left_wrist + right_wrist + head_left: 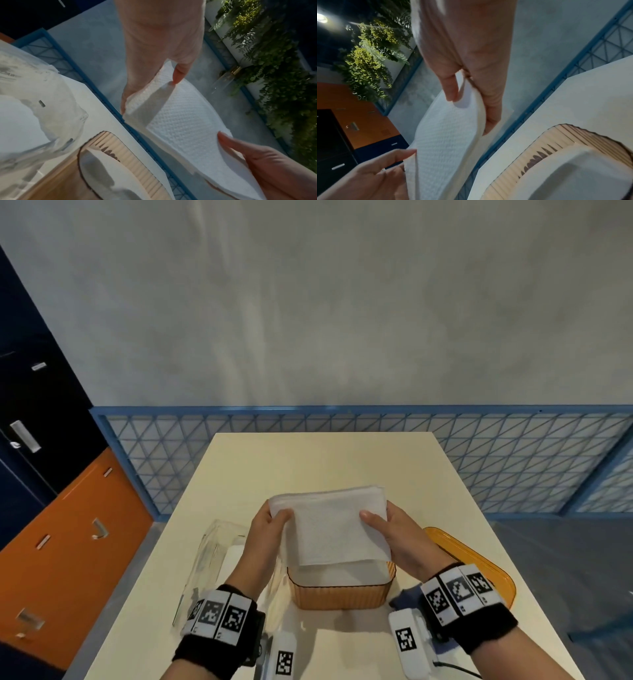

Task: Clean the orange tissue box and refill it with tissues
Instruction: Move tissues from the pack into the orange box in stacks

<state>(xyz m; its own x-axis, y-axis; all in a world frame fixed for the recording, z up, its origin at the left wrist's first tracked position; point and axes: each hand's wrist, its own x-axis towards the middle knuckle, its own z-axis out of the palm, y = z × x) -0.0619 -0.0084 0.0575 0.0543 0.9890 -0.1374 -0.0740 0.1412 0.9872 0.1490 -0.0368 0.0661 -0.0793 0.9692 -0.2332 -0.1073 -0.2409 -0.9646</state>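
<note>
The refill step is in hand, as I judge it: the orange tissue box (342, 590) stands open near the front edge of the table (239, 474), roughly midway between its side edges, and a stack of white tissues (332, 525) is held in the air just above and a little beyond its mouth. The box is a ribbed, translucent orange tub with rounded corners and a dark rim; its inside looks pale and bare.

The left hand (270, 525) pinches the stack's left edge, thumb on top and fingers beneath; the right hand (394, 535) pinches the right edge the same way. The stack is embossed, several layers thick, and sags slightly between the two grips.

Next, I judge, the stack must be brought back over the opening, levelled and lowered squarely in, edges tucked clear of the rim.

Beside the box toward the table's right edge lies an orange lid (479, 570), flat. Toward the left edge sits a crumpled clear plastic wrapper (212, 563). Beyond the far edge runs a blue mesh fence (479, 457).
</note>
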